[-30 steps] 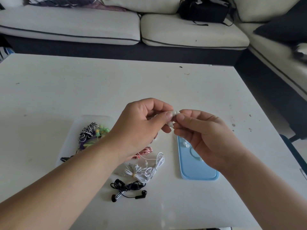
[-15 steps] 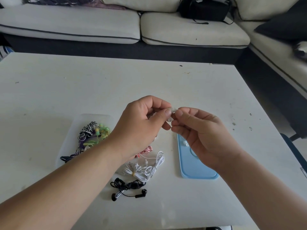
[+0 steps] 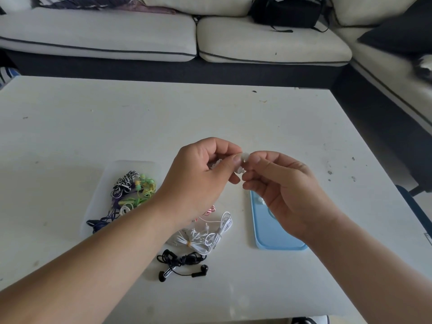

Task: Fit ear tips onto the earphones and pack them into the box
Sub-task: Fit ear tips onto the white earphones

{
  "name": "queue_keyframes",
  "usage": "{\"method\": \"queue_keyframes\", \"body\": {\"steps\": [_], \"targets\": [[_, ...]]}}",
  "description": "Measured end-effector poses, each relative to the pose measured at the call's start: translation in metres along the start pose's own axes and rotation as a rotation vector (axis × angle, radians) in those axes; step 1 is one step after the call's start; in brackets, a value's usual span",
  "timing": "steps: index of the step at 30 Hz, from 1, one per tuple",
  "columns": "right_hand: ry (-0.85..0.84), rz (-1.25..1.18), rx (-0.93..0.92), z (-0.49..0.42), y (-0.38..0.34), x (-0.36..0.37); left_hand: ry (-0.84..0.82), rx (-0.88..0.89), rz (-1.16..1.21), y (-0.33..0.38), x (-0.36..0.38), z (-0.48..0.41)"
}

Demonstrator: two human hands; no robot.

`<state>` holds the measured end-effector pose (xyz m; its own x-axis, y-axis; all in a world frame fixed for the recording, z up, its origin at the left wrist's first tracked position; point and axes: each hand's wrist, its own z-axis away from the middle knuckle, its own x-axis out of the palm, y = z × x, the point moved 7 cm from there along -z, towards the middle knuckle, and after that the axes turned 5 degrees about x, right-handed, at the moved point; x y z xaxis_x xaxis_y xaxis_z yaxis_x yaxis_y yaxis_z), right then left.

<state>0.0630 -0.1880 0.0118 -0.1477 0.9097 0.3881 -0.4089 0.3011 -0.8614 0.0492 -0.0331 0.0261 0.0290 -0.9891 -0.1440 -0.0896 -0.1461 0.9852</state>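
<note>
Both hands meet just above the middle of the frame, over the white table [image 3: 140, 125]. The left hand [image 3: 203, 181] has thumb and forefinger pinched closed on what looks like a white earbud [image 3: 240, 170]. The right hand [image 3: 285, 190] pinches a small translucent ear tip [image 3: 245, 156] against it, with its other fingers curled under. Exactly how tip and bud sit together is hidden by the fingertips.

The main risk, as I judge it, is the tip slipping out of the pinch: it is tiny, soft and likely slick, so a squeeze slightly off axis could flick it onto the pale tabletop, where it would be hard to spot. Pushed on crooked, it could fold on the nozzle and seat only halfway. The cord trailing from the left hand could also catch the loose bundles below.

The clear plastic box [image 3: 98, 206], a shallow rounded rectangle at lower left, holds tangled coloured earphones [image 3: 133, 190], thin glossy cords in green, yellow, purple and black-and-white stripes. Just right of it, partly behind the left wrist, lie pink earphones [image 3: 211, 210] and a tied coil of white earphones [image 3: 203, 237], with black earphones [image 3: 182, 263] below, hard shiny buds on thin wire. The light blue lid [image 3: 275, 230], smooth with rounded corners, lies at lower right with spare ear tips [image 3: 260, 201] on it. None of these 3 loose sets is in the box yet
</note>
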Motion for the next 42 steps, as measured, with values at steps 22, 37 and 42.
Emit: {"method": "queue_keyframes", "body": {"steps": [22, 37, 42], "targets": [[0.319, 0.555, 0.093, 0.019, -0.008, -0.1, -0.149, -0.282, 0.217, -0.016, 0.038, 0.019], [0.261, 1.498, 0.072, 0.01, 0.038, -0.127, -0.147, -0.381, 0.302, -0.024, 0.051, 0.027], [0.273, 1.545, 0.043, 0.009, 0.041, -0.125, -0.146, -0.384, 0.314, -0.023, 0.046, 0.026]]}}
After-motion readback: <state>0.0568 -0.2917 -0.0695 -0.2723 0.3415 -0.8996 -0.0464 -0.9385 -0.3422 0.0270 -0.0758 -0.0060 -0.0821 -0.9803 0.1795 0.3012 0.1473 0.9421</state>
